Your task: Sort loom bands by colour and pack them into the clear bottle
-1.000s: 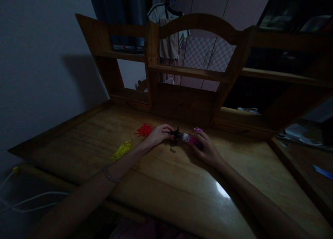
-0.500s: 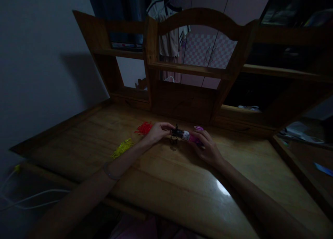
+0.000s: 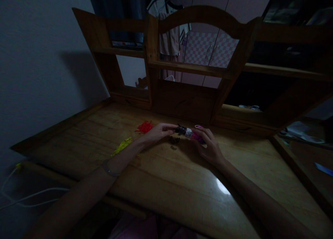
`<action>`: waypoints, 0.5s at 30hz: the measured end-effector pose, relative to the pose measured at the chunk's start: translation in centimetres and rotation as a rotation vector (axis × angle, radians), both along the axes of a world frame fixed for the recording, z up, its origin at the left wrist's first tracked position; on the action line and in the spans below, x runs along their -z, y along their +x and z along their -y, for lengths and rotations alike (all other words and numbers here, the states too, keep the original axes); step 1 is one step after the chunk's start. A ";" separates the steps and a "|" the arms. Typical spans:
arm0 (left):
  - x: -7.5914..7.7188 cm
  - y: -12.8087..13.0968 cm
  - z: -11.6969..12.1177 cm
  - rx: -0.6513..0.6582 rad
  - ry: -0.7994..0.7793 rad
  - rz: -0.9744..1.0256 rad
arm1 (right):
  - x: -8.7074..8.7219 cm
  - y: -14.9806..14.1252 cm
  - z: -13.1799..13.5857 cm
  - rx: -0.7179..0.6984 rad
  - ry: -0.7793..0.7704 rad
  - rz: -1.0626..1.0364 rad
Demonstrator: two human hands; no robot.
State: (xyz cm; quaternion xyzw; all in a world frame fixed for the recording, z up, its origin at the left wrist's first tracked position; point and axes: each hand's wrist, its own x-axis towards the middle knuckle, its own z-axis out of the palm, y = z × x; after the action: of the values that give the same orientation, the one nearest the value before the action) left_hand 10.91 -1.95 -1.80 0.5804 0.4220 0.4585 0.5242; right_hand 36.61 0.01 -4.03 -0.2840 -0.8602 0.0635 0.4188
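My right hand [image 3: 209, 147] is wrapped round a small tube-like bundle [image 3: 196, 136] with pink and purple in it, a pale speckled band round its middle and a black end pointing left. A pink loop shows above my right fingers. My left hand [image 3: 162, 131] pinches at the black strands [image 3: 180, 130] at that end; the fingertips partly hide them. Just below, a few dark thin loops [image 3: 173, 140] lie on the desk. A pile of red strands [image 3: 144, 127] sits behind my left wrist, and a pile of yellow strands [image 3: 121, 147] lies beside my left forearm.
The wooden desk [image 3: 156, 176] is dimly lit, with a bright reflection at front right. A wooden shelf unit [image 3: 187, 70] with drawers rises along its back edge. White cables [image 3: 39, 194] hang at the lower left.
My left fingers and the black end of the bundle have shifted slightly right. More dark loops show uncovered on the desk below. My right hand keeps its hold.
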 end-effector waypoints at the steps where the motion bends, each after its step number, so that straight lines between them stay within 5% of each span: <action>1: -0.1 -0.1 0.0 0.019 -0.002 0.005 | 0.0 0.0 0.0 0.003 -0.008 -0.007; 15: 1.8 0.5 -1.9 -0.177 0.091 0.018 | 0.2 -0.3 0.1 -0.033 0.038 -0.001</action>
State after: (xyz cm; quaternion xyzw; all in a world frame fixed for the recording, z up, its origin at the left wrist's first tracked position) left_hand 11.39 -0.04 -3.60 0.5600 0.4454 0.5269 0.4586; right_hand 36.34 -0.08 -4.18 -0.2617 -0.8655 0.0540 0.4237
